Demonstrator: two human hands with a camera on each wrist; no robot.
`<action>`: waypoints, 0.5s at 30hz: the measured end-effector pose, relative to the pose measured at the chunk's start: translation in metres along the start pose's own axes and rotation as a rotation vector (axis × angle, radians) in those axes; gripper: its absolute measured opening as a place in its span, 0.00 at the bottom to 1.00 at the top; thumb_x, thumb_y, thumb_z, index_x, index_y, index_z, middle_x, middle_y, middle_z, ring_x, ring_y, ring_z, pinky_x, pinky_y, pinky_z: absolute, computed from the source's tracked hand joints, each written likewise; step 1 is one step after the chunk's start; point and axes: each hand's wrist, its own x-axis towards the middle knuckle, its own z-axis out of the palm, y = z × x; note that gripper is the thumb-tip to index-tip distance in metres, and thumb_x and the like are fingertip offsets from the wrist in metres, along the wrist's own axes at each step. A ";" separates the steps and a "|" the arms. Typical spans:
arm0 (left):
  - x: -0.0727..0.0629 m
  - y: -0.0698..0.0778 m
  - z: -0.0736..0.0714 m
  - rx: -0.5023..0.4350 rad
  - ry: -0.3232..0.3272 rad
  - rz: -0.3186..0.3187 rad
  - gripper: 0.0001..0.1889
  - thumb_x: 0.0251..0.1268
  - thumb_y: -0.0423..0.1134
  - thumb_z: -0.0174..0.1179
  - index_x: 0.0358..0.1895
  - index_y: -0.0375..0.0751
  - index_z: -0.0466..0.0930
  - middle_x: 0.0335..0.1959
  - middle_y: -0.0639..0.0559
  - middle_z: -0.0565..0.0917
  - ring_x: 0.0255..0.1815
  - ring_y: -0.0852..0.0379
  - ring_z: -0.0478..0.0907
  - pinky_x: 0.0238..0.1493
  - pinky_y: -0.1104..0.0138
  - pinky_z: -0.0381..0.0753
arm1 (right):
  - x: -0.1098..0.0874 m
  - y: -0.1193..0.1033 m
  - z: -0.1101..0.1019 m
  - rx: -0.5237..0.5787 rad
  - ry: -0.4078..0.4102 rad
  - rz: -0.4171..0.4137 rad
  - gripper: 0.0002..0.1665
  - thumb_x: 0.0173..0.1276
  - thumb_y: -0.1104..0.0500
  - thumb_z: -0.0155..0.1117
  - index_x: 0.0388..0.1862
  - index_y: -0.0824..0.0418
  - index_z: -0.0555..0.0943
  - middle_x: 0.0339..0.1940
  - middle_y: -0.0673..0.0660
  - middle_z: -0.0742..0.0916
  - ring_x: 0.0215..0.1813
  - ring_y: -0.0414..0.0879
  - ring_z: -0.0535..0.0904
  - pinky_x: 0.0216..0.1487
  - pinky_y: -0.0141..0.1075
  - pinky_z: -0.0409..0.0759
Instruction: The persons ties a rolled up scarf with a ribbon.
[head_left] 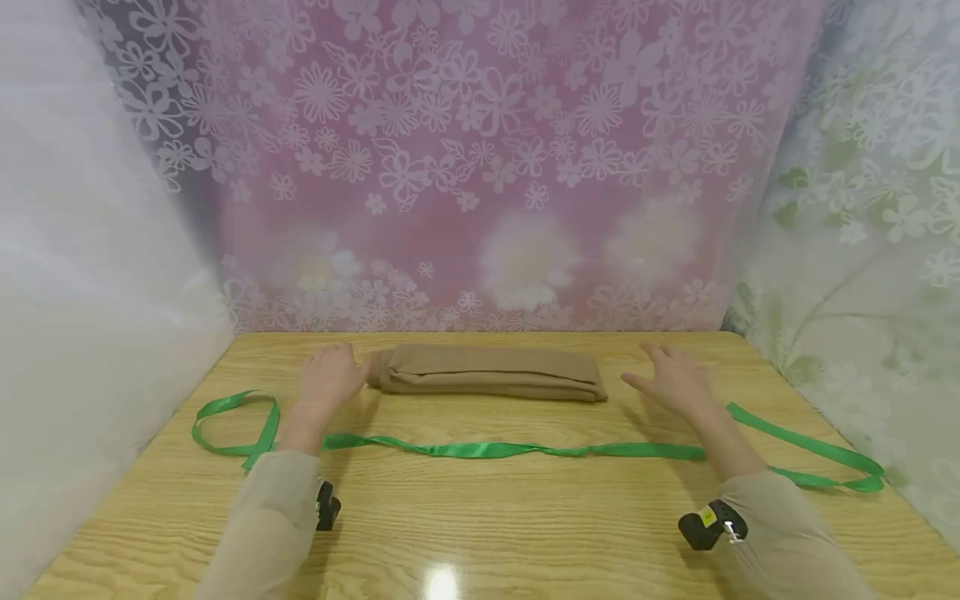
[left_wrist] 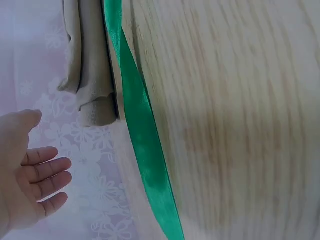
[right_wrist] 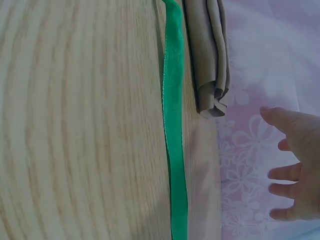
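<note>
A folded brown cloth (head_left: 491, 372) lies as a long flat bundle toward the far edge of the table. Beside its left end is my left hand (head_left: 330, 379), thumb toward the cloth; the left wrist view shows this hand (left_wrist: 35, 172) with relaxed fingers and nothing in them. My right hand (head_left: 675, 382) hovers off the cloth's right end, fingers spread and holding nothing, as the right wrist view of the hand (right_wrist: 297, 165) confirms. A green ribbon (head_left: 480, 450) stretches across the table in front of the cloth, passing below both forearms, which hide parts of it.
The ribbon's left end curls into a loop, and its right end doubles back near the table's right side. Wooden table (head_left: 510, 525) surface spreads around them. A pink flowered curtain (head_left: 480, 167) hangs behind, with pale sheets (head_left: 97, 208) at the sides.
</note>
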 end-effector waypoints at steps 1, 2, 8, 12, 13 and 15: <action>0.001 0.002 0.000 0.002 0.015 0.004 0.30 0.70 0.54 0.45 0.48 0.23 0.73 0.37 0.32 0.79 0.38 0.38 0.76 0.44 0.50 0.74 | 0.002 -0.001 0.001 0.017 -0.002 -0.018 0.45 0.65 0.40 0.55 0.68 0.70 0.59 0.63 0.76 0.65 0.63 0.73 0.57 0.54 0.69 0.58; 0.002 0.003 -0.001 0.005 0.029 0.007 0.28 0.69 0.53 0.46 0.44 0.24 0.75 0.31 0.35 0.79 0.31 0.42 0.76 0.36 0.53 0.76 | 0.003 -0.002 0.002 0.031 -0.004 -0.036 0.43 0.65 0.43 0.57 0.67 0.71 0.60 0.62 0.76 0.67 0.61 0.73 0.60 0.52 0.66 0.62; 0.006 0.015 0.001 -0.089 0.009 -0.050 0.25 0.68 0.53 0.47 0.34 0.29 0.75 0.18 0.46 0.72 0.16 0.54 0.67 0.14 0.67 0.65 | 0.012 -0.012 0.015 0.088 0.007 -0.109 0.36 0.63 0.50 0.62 0.62 0.72 0.67 0.54 0.74 0.76 0.52 0.68 0.73 0.46 0.58 0.73; 0.008 0.025 0.006 -0.163 -0.022 -0.143 0.26 0.67 0.56 0.46 0.29 0.34 0.75 0.20 0.45 0.74 0.17 0.53 0.68 0.15 0.66 0.66 | 0.016 -0.018 0.024 0.157 0.007 -0.142 0.33 0.63 0.54 0.63 0.60 0.72 0.69 0.53 0.73 0.77 0.54 0.68 0.71 0.50 0.59 0.71; 0.009 0.027 0.008 -0.162 -0.026 -0.164 0.27 0.66 0.58 0.46 0.31 0.33 0.76 0.22 0.44 0.75 0.19 0.52 0.69 0.17 0.65 0.68 | 0.017 -0.019 0.026 0.168 0.004 -0.150 0.33 0.62 0.54 0.63 0.60 0.73 0.69 0.53 0.73 0.77 0.55 0.69 0.71 0.51 0.60 0.70; 0.010 0.031 0.010 -0.128 -0.026 -0.191 0.28 0.65 0.59 0.47 0.33 0.34 0.76 0.22 0.44 0.76 0.22 0.50 0.71 0.21 0.63 0.70 | 0.019 -0.021 0.029 0.181 -0.013 -0.151 0.33 0.63 0.54 0.63 0.61 0.72 0.69 0.54 0.72 0.77 0.56 0.68 0.69 0.53 0.60 0.68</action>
